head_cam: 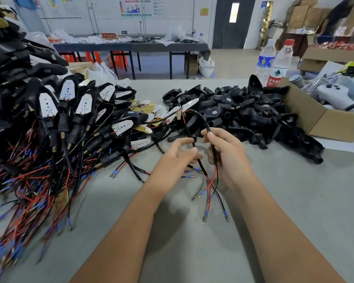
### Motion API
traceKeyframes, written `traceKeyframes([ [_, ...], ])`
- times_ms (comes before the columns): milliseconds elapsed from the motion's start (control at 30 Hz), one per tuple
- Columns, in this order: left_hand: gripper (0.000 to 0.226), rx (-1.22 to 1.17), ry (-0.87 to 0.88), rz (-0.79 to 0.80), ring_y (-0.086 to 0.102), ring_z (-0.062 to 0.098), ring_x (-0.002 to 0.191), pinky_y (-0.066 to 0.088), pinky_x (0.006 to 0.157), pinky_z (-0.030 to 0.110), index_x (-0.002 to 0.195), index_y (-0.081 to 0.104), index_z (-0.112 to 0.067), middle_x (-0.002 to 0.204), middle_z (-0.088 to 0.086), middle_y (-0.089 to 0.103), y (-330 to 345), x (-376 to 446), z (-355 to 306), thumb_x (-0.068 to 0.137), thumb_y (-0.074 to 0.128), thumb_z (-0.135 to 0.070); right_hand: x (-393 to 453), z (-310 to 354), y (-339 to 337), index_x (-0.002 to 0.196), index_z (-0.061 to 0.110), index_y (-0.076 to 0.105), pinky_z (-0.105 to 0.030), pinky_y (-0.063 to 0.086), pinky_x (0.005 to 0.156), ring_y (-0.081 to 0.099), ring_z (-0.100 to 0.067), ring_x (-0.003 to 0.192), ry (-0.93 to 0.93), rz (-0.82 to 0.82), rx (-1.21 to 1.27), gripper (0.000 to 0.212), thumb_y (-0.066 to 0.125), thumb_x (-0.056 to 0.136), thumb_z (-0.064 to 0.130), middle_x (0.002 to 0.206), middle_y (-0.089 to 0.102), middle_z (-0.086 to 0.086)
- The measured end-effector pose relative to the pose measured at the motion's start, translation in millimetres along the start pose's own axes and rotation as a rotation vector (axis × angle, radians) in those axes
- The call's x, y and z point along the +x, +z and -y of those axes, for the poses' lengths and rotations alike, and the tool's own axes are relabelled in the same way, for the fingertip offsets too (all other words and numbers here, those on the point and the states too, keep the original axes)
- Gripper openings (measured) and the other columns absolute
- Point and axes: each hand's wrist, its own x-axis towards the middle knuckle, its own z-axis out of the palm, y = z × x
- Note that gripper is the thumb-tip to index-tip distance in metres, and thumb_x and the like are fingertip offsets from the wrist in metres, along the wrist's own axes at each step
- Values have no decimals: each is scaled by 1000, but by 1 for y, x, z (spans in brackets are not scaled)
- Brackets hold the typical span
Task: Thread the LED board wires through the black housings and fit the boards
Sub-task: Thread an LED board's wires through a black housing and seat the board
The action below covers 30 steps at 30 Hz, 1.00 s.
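My right hand [226,156] pinches a black sleeved cable [200,117] that arches up to a white LED board [189,104] above the pile. Red and black wires [212,186] with blue-sleeved tips hang below my hands. My left hand [178,154] holds a second black cable between thumb and fingers. Loose LED boards [147,109] lie in the middle of the table. Empty black housings [243,117] are heaped at the right. Finished housings with fitted boards [65,111] are heaped at the left.
A cardboard box [319,119] with bagged parts stands at the right, two water bottles [274,62] behind the housings. Trailing wires cover the grey table [192,231] at the left. Another table and cartons stand farther back.
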Motion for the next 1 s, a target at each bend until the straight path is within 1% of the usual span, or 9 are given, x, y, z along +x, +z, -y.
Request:
traceKeyframes([
  [100,21,216,42,-23,60,10,112,44,98,27,117,60,-37,119,-4,67,2,1,5,97,55,-28,-1,3,-1,96,11,68,-17,27,42,33,-9,44,59,116,138,20,48,98,11,58,49,1],
  [200,36,584,-4,-178,40,13,132,29,112,27,131,59,-30,145,6,39,-3,4,8,95,55,-31,1,10,-8,89,11,70,-16,22,36,24,-6,39,153,246,382,19,51,88,13,51,37,3],
  [333,36,612,-55,-324,35,22,139,32,113,41,127,62,-29,154,6,31,-11,2,9,93,49,-26,5,14,-22,93,8,62,-16,17,35,14,-8,42,142,210,601,18,48,85,17,49,36,5],
  [400,33,569,-25,-355,33,12,139,33,111,33,120,65,-35,152,4,35,-14,1,10,93,47,-26,8,10,-26,94,11,62,-17,17,36,18,-6,42,105,129,603,17,48,88,19,51,37,5],
  [500,29,476,60,-279,53,-7,105,42,86,13,112,65,-41,133,-6,53,-12,1,9,96,44,-28,12,2,-28,95,12,67,-17,20,37,27,-7,40,120,-22,266,19,48,96,14,53,40,3],
  [567,29,442,66,-258,56,0,107,46,91,23,114,65,-39,126,-7,58,-9,1,10,97,43,-29,12,-4,-26,92,12,71,-20,29,43,35,-9,44,76,-117,-326,18,54,94,12,53,46,4],
  [667,31,425,45,-323,60,1,96,45,82,17,115,67,-30,117,0,62,-10,4,10,96,45,-22,7,-9,-22,77,20,74,-27,37,58,46,-12,56,33,40,-810,17,61,87,15,54,54,7],
  [767,30,392,10,-384,55,-13,74,37,60,5,109,69,-31,110,-7,64,-13,5,10,94,45,-21,3,-3,-19,80,17,78,-20,29,46,36,-7,44,98,194,-550,20,59,86,11,47,45,5],
  [1000,29,317,-8,-396,50,-11,55,37,50,6,111,67,-32,80,-15,62,-12,6,11,95,45,-23,3,16,-32,73,6,70,-17,12,37,13,-8,36,321,397,285,27,44,77,14,39,29,3],
])
